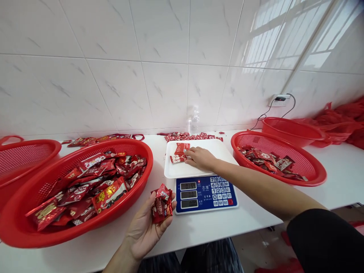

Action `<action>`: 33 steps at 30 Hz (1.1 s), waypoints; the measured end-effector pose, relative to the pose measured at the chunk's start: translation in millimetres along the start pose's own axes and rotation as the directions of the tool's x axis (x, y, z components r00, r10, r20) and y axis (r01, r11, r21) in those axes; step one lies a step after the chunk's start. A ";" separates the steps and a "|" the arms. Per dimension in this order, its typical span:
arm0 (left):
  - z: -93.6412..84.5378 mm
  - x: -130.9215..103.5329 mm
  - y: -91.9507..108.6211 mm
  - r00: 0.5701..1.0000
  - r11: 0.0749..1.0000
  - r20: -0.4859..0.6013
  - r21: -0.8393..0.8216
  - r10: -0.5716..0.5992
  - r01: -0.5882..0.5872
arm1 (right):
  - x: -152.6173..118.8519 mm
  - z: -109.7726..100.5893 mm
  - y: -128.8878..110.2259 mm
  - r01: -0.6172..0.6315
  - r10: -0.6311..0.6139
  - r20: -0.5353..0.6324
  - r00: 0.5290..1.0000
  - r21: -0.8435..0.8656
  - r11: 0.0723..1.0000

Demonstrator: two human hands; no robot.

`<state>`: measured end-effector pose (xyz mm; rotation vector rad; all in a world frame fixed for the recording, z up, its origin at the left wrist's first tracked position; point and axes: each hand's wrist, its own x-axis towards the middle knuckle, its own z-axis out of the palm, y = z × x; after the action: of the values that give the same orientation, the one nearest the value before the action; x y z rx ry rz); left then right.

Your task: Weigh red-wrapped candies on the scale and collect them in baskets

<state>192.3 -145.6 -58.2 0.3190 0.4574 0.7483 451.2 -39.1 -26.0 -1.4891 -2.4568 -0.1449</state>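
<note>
In my left hand (149, 223), its fingers curled, I hold a few crumpled red snack packets (162, 203) in front of the scale. My right hand (200, 158) reaches over the scale's white tray (204, 146), fingertips bent down on the edges of two small packets. One is a red packet (182, 148); nearer me lies a red-and-white packet (178, 159). The blue digital scale (206, 193) has lit displays, the top one showing roughly 0.154. To the left, a large red basket (145, 182) holds many snack packets (98, 178).
A smaller red basket (315, 170) with packets stands right of the scale, a red basin (292, 127) behind it. Another red basket (42, 151) is at far left. Along the wall are a clear bottle (195, 121), flat red bags (186, 137) and a power socket (279, 100).
</note>
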 end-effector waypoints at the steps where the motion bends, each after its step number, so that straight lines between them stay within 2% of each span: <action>1: 0.7 0.4 -0.6 1.000 1.000 -0.015 -0.004 -0.002 0.002 | 0.0 0.1 3.3 -0.015 0.015 -0.027 1.000 -0.011 1.000; 6: 1.0 0.7 -2.0 0.997 1.000 -0.078 -0.007 -0.011 0.011 | -3.4 -6.7 23.7 -0.122 0.118 -0.121 0.986 -0.029 0.992; 10: -3.3 0.9 0.5 0.994 1.000 -0.104 0.019 0.025 -0.023 | -22.1 -30.6 56.3 -0.246 0.237 -0.224 0.946 -0.015 0.969; 12: -5.1 1.5 2.1 0.993 0.999 -0.113 0.029 0.038 -0.035 | -40.1 -47.3 78.5 -0.336 0.328 -0.281 0.902 0.020 0.942; 14: -6.0 3.1 3.2 0.993 0.999 -0.115 0.029 0.036 -0.032 | -63.1 -63.9 102.7 -0.462 0.461 -0.337 0.821 0.084 0.883; 16: -6.1 5.7 3.5 0.993 0.999 -0.113 0.023 0.026 -0.024 | -88.7 -77.5 127.0 -0.555 0.544 -0.354 0.761 0.081 0.828; 19: -5.6 10.7 2.7 0.994 1.000 -0.107 0.011 0.002 0.000 | -125.3 -87.7 158.7 -0.681 0.656 -0.317 0.685 0.041 0.731; 21: -4.9 13.6 1.8 0.994 1.000 -0.111 0.007 -0.021 0.022 | -142.9 -87.2 173.4 -0.725 0.706 -0.239 0.666 0.012 0.688; 24: -3.3 15.2 0.3 0.992 0.999 -0.119 0.008 -0.033 0.034 | -148.5 -78.7 179.3 -0.715 0.708 -0.123 0.695 -0.019 0.699; 26: -1.7 14.1 -0.8 0.992 0.999 -0.119 0.009 -0.030 0.031 | -134.8 -70.0 168.7 -0.672 0.668 -0.085 0.739 -0.030 0.740; 28: 0.3 11.9 -1.9 0.993 1.000 -0.117 0.005 -0.028 0.028 | -108.5 -60.0 144.7 -0.596 0.595 -0.052 0.802 -0.029 0.802; 30: 2.4 9.0 -3.0 0.993 0.999 -0.113 -0.007 -0.033 0.033 | -74.2 -48.8 109.4 -0.481 0.481 -0.007 0.876 -0.006 0.876; 32: 4.1 5.3 -3.8 0.994 0.999 -0.106 -0.016 -0.036 0.034 | -37.4 -36.5 69.5 -0.306 0.299 0.090 0.950 0.077 0.949; 33: 4.7 3.1 -4.0 0.994 0.999 -0.108 -0.018 -0.033 0.032 | -19.7 -30.0 50.5 -0.225 0.205 0.151 0.967 0.127 0.966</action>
<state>199.0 -146.7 -56.8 0.2561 0.5578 0.7395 509.5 -38.8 -5.2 -1.7394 -2.3272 0.1790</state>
